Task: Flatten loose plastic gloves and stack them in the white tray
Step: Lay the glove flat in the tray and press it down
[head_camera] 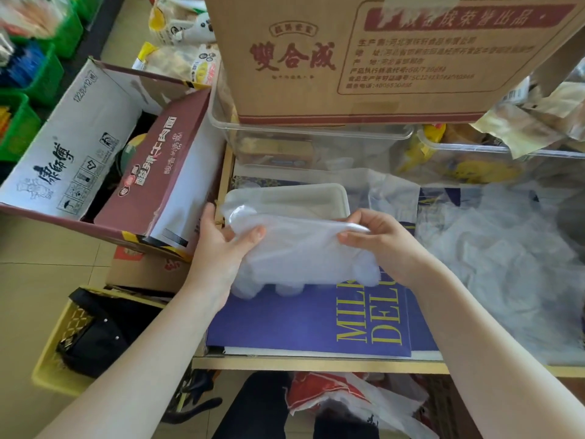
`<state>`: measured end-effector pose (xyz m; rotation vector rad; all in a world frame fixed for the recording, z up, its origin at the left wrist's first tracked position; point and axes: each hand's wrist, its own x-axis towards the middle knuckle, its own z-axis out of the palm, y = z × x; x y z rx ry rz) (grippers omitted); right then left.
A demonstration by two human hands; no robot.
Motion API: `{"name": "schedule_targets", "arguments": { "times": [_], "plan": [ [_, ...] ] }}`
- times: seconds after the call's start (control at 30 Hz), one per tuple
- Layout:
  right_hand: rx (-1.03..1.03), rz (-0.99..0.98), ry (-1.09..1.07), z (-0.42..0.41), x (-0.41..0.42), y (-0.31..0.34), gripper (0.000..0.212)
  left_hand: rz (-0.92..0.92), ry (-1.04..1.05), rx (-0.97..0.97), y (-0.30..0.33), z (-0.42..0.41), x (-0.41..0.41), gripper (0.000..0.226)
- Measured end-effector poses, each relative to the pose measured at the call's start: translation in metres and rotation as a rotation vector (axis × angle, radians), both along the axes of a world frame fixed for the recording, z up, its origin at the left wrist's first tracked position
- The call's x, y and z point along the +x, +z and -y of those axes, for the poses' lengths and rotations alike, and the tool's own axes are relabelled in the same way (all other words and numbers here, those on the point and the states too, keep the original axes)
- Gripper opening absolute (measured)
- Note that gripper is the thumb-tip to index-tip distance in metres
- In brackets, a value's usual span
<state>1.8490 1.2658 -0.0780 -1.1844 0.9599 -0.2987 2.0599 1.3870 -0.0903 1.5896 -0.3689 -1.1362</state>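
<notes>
Between the two hands, a clear plastic glove (297,251) is hanging stretched out. Left hand (221,245) is pinching its left edge, thumb on top; right hand (376,242) is pinching the upper right edge. Glove's far edge is overlapping the white tray (316,194), its fingers drooping over a blue sheet (300,324). More loose gloves (493,248) are lying right of the right hand.

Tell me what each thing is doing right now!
Plastic glove: held up flat over the tray's near edge.
Left hand: pinching the glove's left side.
Right hand: pinching its top right edge.
White tray: partly covered.
Loose glove pile: crumpled.
Noodle carton: open.
</notes>
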Motion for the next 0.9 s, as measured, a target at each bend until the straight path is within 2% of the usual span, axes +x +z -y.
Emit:
{"name": "schedule_targets", "arguments": {
  "times": [0.03,0.07,0.1,0.17,0.2,0.27,0.33,0.4,0.53,0.6,0.67,0.9],
  "plan": [
    [-0.004,0.046,0.024,0.001,0.001,0.003,0.017,0.114,-0.003,0.043,0.001,0.000,0.005,0.117],
    [-0.002,0.091,0.057,0.004,0.003,0.006,0.018,0.286,-0.036,0.067,0.005,-0.001,0.009,0.123],
    [0.003,0.113,0.097,0.006,0.005,0.010,0.017,0.516,-0.112,0.053,0.009,-0.001,0.014,0.119],
    [-0.023,0.095,0.178,0.012,0.009,0.016,0.015,0.981,-0.342,-0.096,0.012,0.003,0.028,0.088],
    [-0.043,0.074,0.205,0.016,0.011,0.016,0.015,1.073,-0.473,-0.160,0.014,0.007,0.035,0.069],
    [-0.064,0.036,0.230,0.022,0.017,0.022,0.015,0.987,-0.695,-0.129,0.016,0.014,0.044,0.051],
    [-0.078,0.005,0.203,0.027,0.020,0.025,0.012,0.835,-0.781,0.026,0.020,0.018,0.047,0.029],
    [-0.110,-0.057,0.125,0.030,0.025,0.026,0.012,0.729,-0.729,0.071,0.019,0.022,0.048,0.006],
    [-0.138,-0.302,-0.198,0.029,0.043,0.001,0.012,0.480,-0.459,0.124,0.005,0.027,0.049,0.009],
    [-0.194,-0.427,-0.282,0.026,0.054,-0.011,0.015,0.532,-0.369,0.160,-0.003,0.034,0.050,0.013],
    [-0.305,-0.537,-0.289,0.023,0.063,-0.018,0.009,0.638,-0.354,0.194,-0.009,0.041,0.046,0.014],
    [-0.735,-0.882,-0.126,0.010,0.083,-0.032,0.022,1.149,-0.418,0.230,-0.008,0.055,0.028,0.024]
  ]
}}
